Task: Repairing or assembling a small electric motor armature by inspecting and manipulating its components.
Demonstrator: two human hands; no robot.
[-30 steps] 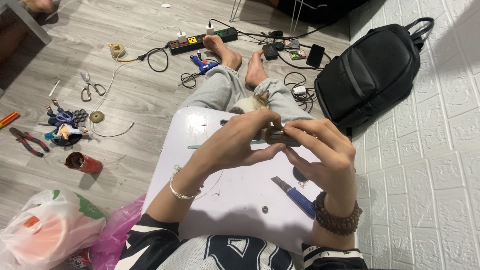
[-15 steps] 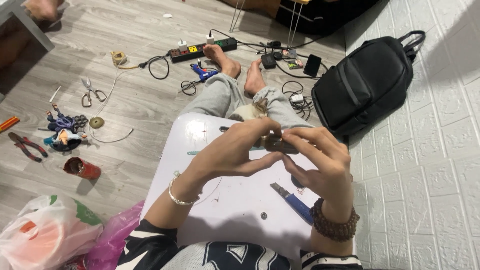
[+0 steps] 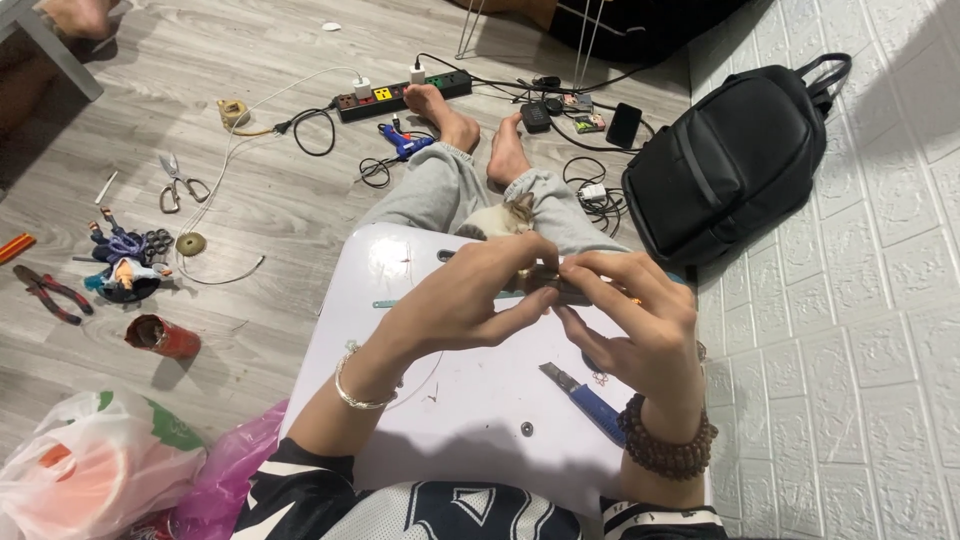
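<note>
Both hands meet above the white glossy tabletop [image 3: 470, 420] resting across the lap. The left hand [image 3: 470, 300] and right hand [image 3: 630, 320] pinch a small dark slender piece [image 3: 555, 290] between their fingertips, raised close for fine work. A blue-handled utility knife [image 3: 585, 400] lies just beside the right wrist, within easy reach.

The white lap table [image 3: 470, 420] lies mostly bare near the body, apart from a blue utility knife [image 3: 585, 398] on its right; a black backpack [image 3: 735, 165] crowds the right, scissors [image 3: 178, 183] and pliers [image 3: 50, 293] scatter the left floor
</note>
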